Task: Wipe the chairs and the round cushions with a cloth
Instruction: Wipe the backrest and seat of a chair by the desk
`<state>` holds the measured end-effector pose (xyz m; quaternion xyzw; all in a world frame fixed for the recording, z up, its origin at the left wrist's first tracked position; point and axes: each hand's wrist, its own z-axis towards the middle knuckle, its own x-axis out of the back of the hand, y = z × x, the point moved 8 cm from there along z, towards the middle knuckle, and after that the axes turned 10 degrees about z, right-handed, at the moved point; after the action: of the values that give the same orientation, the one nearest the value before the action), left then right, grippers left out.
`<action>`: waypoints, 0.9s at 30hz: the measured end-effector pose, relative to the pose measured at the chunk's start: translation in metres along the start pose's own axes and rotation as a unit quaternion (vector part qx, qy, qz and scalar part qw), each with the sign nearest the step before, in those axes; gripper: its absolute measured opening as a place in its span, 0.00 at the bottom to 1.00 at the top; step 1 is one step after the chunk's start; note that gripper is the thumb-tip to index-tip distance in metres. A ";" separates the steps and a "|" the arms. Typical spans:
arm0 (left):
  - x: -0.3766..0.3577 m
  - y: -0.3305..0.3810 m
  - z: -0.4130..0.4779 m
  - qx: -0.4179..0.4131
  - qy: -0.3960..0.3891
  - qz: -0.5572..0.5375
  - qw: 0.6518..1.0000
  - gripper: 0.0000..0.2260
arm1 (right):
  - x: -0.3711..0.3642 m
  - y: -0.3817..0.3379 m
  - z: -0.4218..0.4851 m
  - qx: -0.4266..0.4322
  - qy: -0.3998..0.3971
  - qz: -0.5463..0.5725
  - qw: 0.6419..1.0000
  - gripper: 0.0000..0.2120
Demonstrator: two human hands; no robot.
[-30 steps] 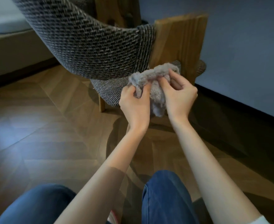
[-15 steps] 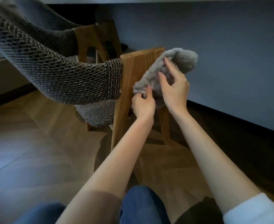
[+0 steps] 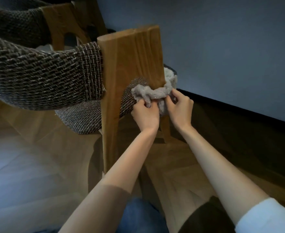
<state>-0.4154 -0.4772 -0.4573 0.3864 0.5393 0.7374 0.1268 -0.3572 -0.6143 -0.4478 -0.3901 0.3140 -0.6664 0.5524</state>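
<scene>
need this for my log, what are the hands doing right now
Left hand: closed, gripping the cloth against the wooden chair leg.
Right hand: closed, pinching the same cloth.

A single wide-angle camera, worn on a person's head, looks forward and steeply down from a low position close to a wooden chair leg (image 3: pixel 131 68), which stands through mid-frame toward 12 o'clock. Both forearms enter from 6 o'clock. The left hand (image 3: pixel 146 115) and right hand (image 3: pixel 180 109) meet just below centre, gripping a cloth (image 3: pixel 156 94) looped round the leg. The chair's woven band (image 3: pixel 37 78) fills 9 to 10 o'clock, near enough for its weave to read clearly. A blue-grey wall (image 3: pixel 230 56) takes 1 to 3 o'clock, with its dark baseboard (image 3: pixel 239 110) slanting toward 4 o'clock. The wooden floor (image 3: pixel 29 165) spreads at 7 to 8 o'clock, and the wearer's denim knee (image 3: pixel 138 214) touches the 6 o'clock edge.
</scene>
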 end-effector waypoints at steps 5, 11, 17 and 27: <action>-0.016 -0.019 -0.005 -0.017 0.036 -0.004 0.999 0.10 | 0.002 0.019 -0.013 0.028 0.099 0.010 0.995 0.04; -0.054 -0.071 0.000 0.028 -0.042 0.009 0.999 0.06 | -0.004 0.078 -0.028 -0.038 0.088 -0.014 0.995 0.09; -0.113 -0.120 0.013 0.060 -0.201 0.083 0.974 0.08 | -0.019 0.153 -0.044 -0.147 -0.029 -0.057 0.987 0.10; -0.125 -0.130 0.013 0.026 -0.192 0.002 0.981 0.10 | -0.029 0.142 -0.040 -0.090 -0.077 0.003 0.993 0.18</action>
<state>-0.3523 -0.4938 -0.6258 0.5250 0.5230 0.6358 0.2161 -0.3196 -0.6138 -0.5936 -0.4878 0.3306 -0.6015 0.5394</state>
